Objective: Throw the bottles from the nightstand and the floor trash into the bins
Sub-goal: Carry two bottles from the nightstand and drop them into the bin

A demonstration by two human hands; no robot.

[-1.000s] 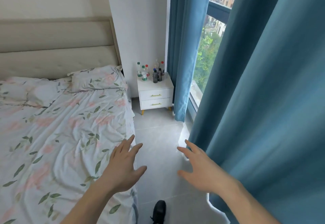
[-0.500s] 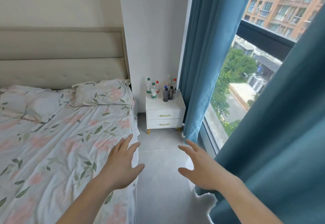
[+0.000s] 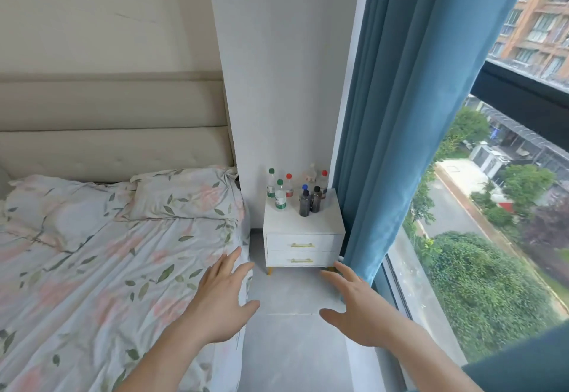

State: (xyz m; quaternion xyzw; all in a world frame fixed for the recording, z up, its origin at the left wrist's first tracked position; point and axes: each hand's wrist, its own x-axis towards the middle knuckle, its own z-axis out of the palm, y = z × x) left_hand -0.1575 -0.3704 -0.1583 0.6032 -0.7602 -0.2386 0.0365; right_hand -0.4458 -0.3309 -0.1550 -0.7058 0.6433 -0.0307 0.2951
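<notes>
my left hand [image 3: 220, 302] was out in front of me over the right edge of the bed with the leaf-and-flower printed sheet [image 3: 92, 283], palm down, fingers spread wide and holding nothing. my right hand [image 3: 354, 308] was level with it over the pale grey tiled floor [image 3: 289, 345], also spread open and empty, its fingertips reaching towards the hem of the blue curtain [image 3: 397, 114]. the two hands were apart, with bare tiles between them.

beyond my fingers stood the small white two-drawer nightstand with gold handles [image 3: 303, 228], on short yellow legs, tucked between the bed's right edge and the curtain, its back against the white wall. the bottles were all gathered on the rear half of its top, upright. at the back left corner were two clear plastic bottles with green caps [image 3: 279, 196], one just in front of the other, and beside them a clear bottle with a red cap [image 3: 288, 186]. nearer the middle, two dark bottles [image 3: 309, 202] stood side by side, closest to the front of the group, with a blue cap showing just behind them. at the back right corner were another red-capped bottle [image 3: 323, 182] and a pale one i could not make out clearly.

left of the nightstand, a floral pillow [image 3: 184, 194] lay against the padded beige headboard [image 3: 114, 126]. to the right, the window [image 3: 480, 222] looked down on trees and a road.
</notes>
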